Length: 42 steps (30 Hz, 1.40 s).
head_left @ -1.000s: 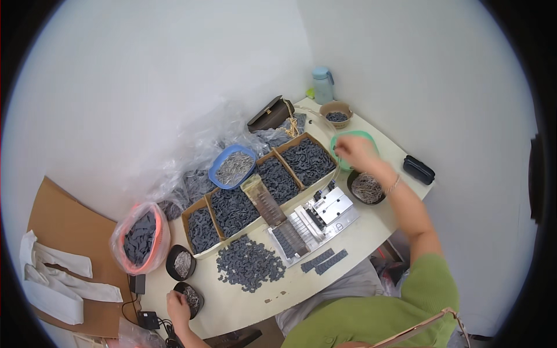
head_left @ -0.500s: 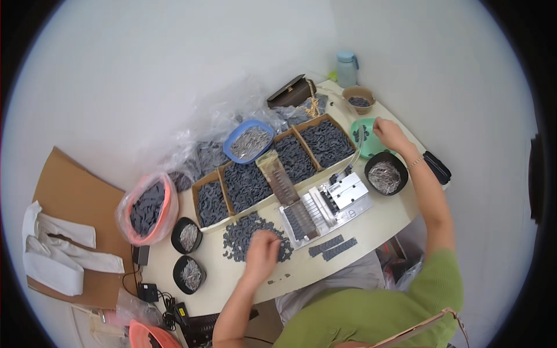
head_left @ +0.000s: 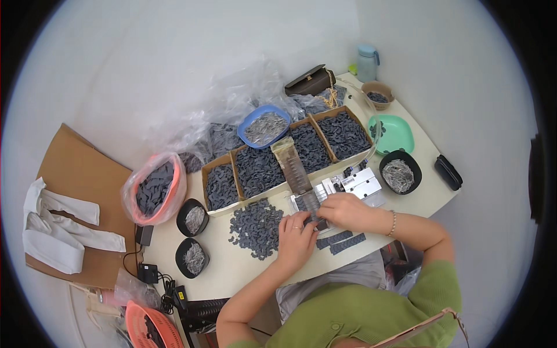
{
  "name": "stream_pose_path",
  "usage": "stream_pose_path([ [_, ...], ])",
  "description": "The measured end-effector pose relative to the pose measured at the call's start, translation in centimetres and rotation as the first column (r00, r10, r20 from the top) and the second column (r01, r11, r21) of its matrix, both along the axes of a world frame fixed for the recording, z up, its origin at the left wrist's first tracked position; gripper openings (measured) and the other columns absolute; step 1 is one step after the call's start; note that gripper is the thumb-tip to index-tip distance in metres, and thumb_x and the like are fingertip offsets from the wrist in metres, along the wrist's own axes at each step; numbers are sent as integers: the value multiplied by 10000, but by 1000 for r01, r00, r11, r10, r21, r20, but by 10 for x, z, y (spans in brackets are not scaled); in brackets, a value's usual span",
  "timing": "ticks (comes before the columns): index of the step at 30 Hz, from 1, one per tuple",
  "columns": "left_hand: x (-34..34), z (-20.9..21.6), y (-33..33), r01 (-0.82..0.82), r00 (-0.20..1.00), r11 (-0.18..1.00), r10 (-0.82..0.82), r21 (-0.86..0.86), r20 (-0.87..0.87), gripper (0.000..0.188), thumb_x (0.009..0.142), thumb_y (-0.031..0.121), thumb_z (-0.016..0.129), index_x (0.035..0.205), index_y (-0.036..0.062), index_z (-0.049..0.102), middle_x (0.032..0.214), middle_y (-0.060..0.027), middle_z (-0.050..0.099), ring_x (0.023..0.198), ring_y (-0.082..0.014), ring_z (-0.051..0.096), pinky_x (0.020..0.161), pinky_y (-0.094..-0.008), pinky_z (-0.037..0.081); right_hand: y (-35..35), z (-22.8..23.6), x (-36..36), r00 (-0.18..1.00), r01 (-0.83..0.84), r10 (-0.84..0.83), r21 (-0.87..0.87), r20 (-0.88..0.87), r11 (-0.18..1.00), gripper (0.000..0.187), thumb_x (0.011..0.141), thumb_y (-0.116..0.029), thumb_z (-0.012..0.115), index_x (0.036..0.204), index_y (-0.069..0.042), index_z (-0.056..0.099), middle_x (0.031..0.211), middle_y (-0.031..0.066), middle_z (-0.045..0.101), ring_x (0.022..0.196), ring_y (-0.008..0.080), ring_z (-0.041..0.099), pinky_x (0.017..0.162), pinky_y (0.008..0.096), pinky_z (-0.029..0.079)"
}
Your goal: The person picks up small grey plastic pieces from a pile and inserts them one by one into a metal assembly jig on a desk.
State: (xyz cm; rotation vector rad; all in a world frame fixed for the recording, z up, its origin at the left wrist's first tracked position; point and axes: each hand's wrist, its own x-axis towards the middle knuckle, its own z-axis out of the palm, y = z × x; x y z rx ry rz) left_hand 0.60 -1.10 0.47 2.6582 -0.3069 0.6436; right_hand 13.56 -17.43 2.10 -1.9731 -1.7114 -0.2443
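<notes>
Both hands meet at the near end of a metal fixture (head_left: pixel 365 184) with a white block and slots filled with small dark grey pieces. My left hand (head_left: pixel 297 239) has its fingers bent over the fixture's lower left corner; whatever they grip is too small to make out. Pinched fingers of my right hand (head_left: pixel 347 213) press close beside it, covering part of the slots, and their tips are hidden. A ribbed, see-through brownish strip (head_left: pixel 294 168) runs from the fixture up across the divided box. Left of my left hand lies a loose pile of dark grey pieces (head_left: pixel 257 229).
Behind stands a divided cardboard box (head_left: pixel 237 174) of grey pieces, with a blue basin (head_left: pixel 249 138) of metal pins on top. Black bowls (head_left: pixel 419 174) of pins sit at both sides. A green tray (head_left: pixel 400 136) is far right; grey strips (head_left: pixel 348 243) lie near the front edge.
My right hand has come from the green tray down to the fixture. The left hand has moved right from the loose pile to the fixture's corner. The whole view has shifted slightly.
</notes>
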Motion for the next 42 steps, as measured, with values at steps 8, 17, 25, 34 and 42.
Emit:
stream_pose_path([
  [8, -33, 21, 73, -234, 972, 972, 233, 18, 36, 309, 697, 117, 743, 993, 80, 663, 1168, -138, 548, 1103, -327, 504, 944, -470, 357, 4, -4, -13, 990, -49, 52, -27, 130, 998, 201, 722, -116, 587, 894, -19, 627, 871, 76, 564, 837, 230, 568, 722, 335, 482],
  [17, -52, 29, 222, -609, 792, 785, 596, 113, 129, 246, 765, 112, 697, 999, 50, 657, 1129, -141, 574, 1074, -330, 511, 947, -445, 353, -14, -2, -37, 924, 69, -33, -82, 382, 994, 337, 730, -118, 566, 1001, 70, 633, 1167, 193, 581, 1022, 253, 565, 835, 350, 463],
  [25, -42, 22, 292, -560, 757, 757, 633, 336, -162, 105, 726, 103, 695, 795, 25, 706, 837, -192, 637, 809, -362, 617, 745, -445, 491, 10, 15, -42, 905, 83, 6, -191, 426, 978, 210, 689, -151, 591, 809, 10, 654, 1062, 152, 610, 938, 251, 575, 778, 376, 465],
  [34, -34, 16, 296, -567, 713, 743, 659, 355, -241, 69, 719, 32, 643, 781, 10, 620, 862, -203, 621, 812, -373, 622, 734, -460, 500, 123, 64, 138, 953, 300, -302, 53, 28, 952, 85, 792, -142, 623, 824, -65, 636, 828, 103, 629, 868, 312, 599, 753, 440, 485],
  [42, -45, 13, 301, -582, 651, 696, 708, 420, -272, 119, 744, 30, 635, 856, 3, 608, 873, -221, 611, 824, -394, 618, 739, -480, 501, 197, 57, 177, 882, 470, -402, -499, 245, 728, 250, 755, -211, 669, 958, -71, 709, 999, 163, 692, 961, 305, 662, 815, 404, 514],
])
